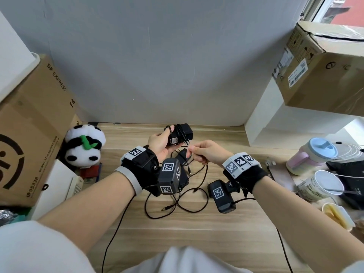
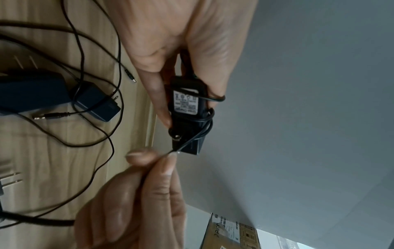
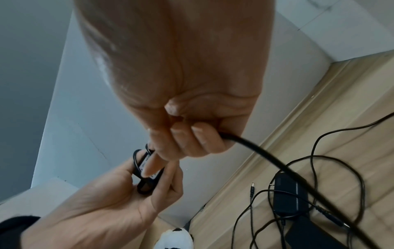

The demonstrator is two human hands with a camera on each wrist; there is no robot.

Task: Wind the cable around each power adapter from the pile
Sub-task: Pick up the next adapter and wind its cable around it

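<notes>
The left hand (image 1: 160,142) holds a black adapter (image 1: 179,134) up above the wooden counter (image 1: 246,223), fingers curled round it, with several turns of thin cable (image 2: 210,116) already looped about its body. The right hand (image 1: 206,152), close beside it, has its grip pinched on the cable's loose run. More adapters (image 2: 97,101) and tangled leads lie on the counter below. A toy panda (image 1: 84,146) sits at the left.

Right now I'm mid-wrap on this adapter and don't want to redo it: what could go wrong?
1. The right hand holds the cable taut; if it slips, the turns on the adapter may loosen.
2. The left hand has a loop round one finger; it could get wound in.
3. Loose cables on the desk may snag.
</notes>
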